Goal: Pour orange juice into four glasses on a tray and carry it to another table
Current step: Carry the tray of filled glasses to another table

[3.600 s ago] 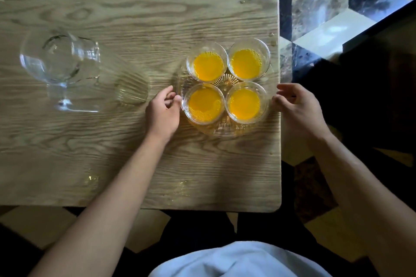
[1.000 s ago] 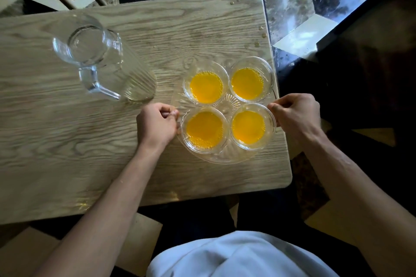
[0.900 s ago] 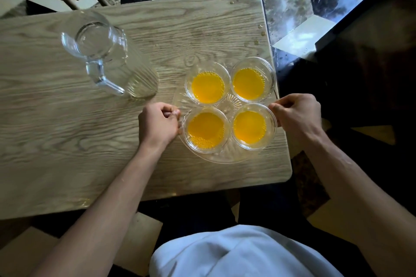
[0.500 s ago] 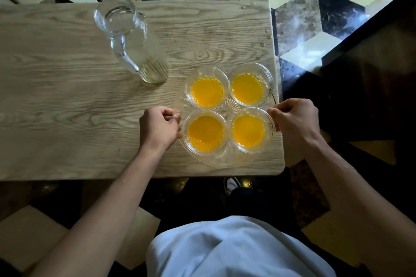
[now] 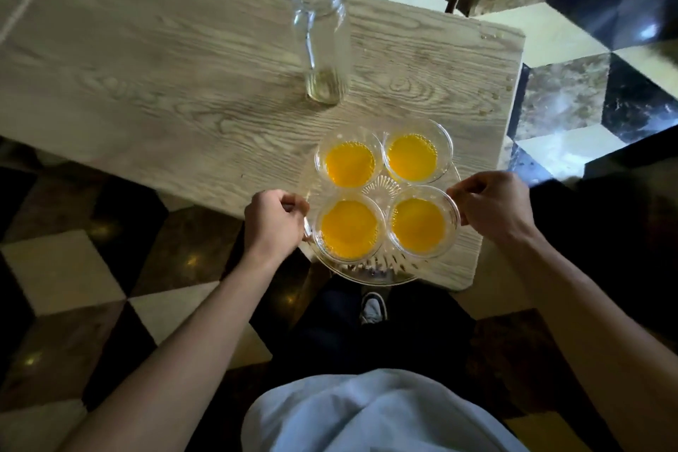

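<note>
Dim near floor [image 5: 91,305]; bright glare on far-right tiles [image 5: 645,29]; motion blur softens the table [image 5: 146,66]; wide-angle bending at edges.

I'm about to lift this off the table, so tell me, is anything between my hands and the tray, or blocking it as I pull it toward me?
Nothing visible. The left hand and right hand already grip the tray at opposite edges. The empty pitcher stands behind it, apart. The other table isn't in view.

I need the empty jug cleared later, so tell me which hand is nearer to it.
Left. The left hand grips the tray's left edge, below the jug; the right hand grips the right edge, farther away.
</note>
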{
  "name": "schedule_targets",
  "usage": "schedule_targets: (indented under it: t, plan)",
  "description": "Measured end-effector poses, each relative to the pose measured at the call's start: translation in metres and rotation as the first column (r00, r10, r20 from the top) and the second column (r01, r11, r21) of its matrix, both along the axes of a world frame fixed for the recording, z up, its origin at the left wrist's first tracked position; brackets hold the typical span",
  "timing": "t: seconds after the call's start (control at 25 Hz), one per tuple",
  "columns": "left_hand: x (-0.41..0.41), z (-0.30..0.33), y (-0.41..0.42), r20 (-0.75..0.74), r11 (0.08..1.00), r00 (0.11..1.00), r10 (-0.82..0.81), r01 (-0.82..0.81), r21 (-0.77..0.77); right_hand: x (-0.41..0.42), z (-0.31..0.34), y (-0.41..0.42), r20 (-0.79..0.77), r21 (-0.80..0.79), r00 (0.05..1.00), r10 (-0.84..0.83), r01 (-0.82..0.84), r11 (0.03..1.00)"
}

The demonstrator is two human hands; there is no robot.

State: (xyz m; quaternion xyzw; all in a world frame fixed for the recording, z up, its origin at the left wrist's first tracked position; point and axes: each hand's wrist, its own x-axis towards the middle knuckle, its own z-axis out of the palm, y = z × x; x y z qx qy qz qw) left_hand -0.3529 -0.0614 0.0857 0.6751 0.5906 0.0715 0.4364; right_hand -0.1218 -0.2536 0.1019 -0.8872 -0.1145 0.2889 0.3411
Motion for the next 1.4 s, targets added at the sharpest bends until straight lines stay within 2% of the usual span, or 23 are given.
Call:
schedule_targets:
  t: [0.28,0.44,0.72,0.96,1.12,1.4]
  plan:
    - [-0.069,0.005,-0.017,-0.02,0.978,0.978,0.207,-0.206,0.038,-0.03,0.007,0.036,0.038,-0.018,0.97,0.239,-0.238,0.971]
    - [-0.103,0.019,-0.027,0.069,0.944,0.942,0.328,-0.329,0.008,-0.052,0.017,0.063,0.026,-0.008,0.938,0.346,-0.345,0.938]
    - [-0.186,0.029,-0.023,0.076,0.843,0.84,0.537,-0.537,-0.021,-0.119,0.031,0.125,0.061,-0.001,0.841,0.538,-0.539,0.842]
    - [-0.269,0.029,-0.016,0.083,0.782,0.778,0.623,-0.622,-0.033,-0.195,0.028,0.17,0.088,-0.022,0.754,0.651,-0.652,0.758]
    - [-0.322,0.033,-0.012,0.09,0.71,0.705,0.703,-0.701,-0.06,-0.25,0.024,0.195,0.09,-0.036,0.695,0.713,-0.713,0.7]
    - [-0.41,0.037,0.01,0.113,0.549,0.538,0.835,-0.823,-0.146,-0.346,0.023,0.249,0.066,-0.013,0.649,0.758,-0.759,0.651]
